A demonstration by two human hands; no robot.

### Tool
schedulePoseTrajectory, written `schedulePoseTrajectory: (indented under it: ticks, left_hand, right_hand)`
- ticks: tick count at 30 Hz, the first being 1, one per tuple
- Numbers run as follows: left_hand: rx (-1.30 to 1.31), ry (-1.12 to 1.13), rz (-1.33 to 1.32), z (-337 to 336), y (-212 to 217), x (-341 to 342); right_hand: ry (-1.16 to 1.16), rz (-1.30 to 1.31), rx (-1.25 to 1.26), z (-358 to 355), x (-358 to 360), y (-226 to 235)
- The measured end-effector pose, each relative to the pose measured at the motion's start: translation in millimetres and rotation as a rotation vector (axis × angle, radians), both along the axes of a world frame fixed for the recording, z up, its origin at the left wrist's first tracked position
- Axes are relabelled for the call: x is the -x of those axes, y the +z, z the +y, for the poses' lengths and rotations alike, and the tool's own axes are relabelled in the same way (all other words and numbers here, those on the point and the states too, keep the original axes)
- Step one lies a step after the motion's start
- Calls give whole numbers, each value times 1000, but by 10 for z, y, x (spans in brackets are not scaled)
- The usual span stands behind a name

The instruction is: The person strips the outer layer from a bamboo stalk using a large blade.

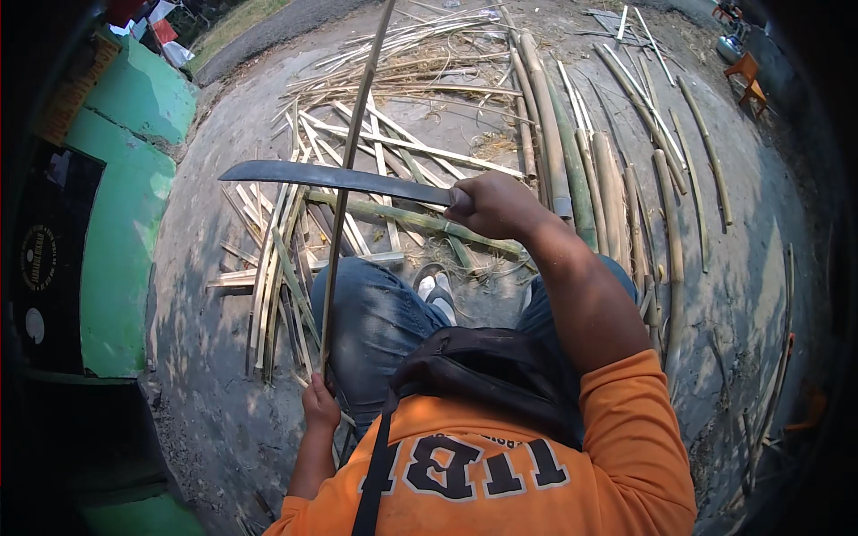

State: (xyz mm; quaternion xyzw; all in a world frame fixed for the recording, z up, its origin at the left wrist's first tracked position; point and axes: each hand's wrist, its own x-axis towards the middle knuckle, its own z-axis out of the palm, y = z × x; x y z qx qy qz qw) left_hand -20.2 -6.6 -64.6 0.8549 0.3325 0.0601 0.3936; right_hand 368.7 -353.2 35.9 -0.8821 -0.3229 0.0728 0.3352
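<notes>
My right hand [497,207] is closed around the handle of a machete [335,177], whose long dark blade points left, level across the view. Beside my left thigh, my left hand [320,404] grips the lower part of a long thin bamboo strip [356,125]. The strip runs up past my knee and out of the top of the picture. The blade crosses the strip about midway; whether they touch I cannot tell. Split bamboo strips [284,241] lie in a loose pile in front of and left of my legs.
Whole bamboo poles [541,107] and split lengths [675,223] lie on the grey ground ahead and to the right. A green wall [125,214] with a dark panel [54,259] stands at left. An orange chair [746,79] is far right. A black bag [483,362] rests across my lap.
</notes>
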Motion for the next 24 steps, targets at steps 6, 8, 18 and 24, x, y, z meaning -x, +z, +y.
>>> schedulePoseTrajectory:
  ticks: [6, 8, 18, 24]
  left_hand:
    - [-33, 5, -9, 48, 3, 2]
    - [-55, -41, 29, 92, -4, 9]
    - [57, 26, -43, 2, 16, -33]
    - [36, -2, -18, 77, -1, 4]
  right_hand:
    - [-27, -77, 20, -102, -25, 115]
    - [-53, -107, 67, -139, -20, 153]
    - [28, 34, 54, -33, -17, 144]
    - [17, -160, 6, -150, -23, 157]
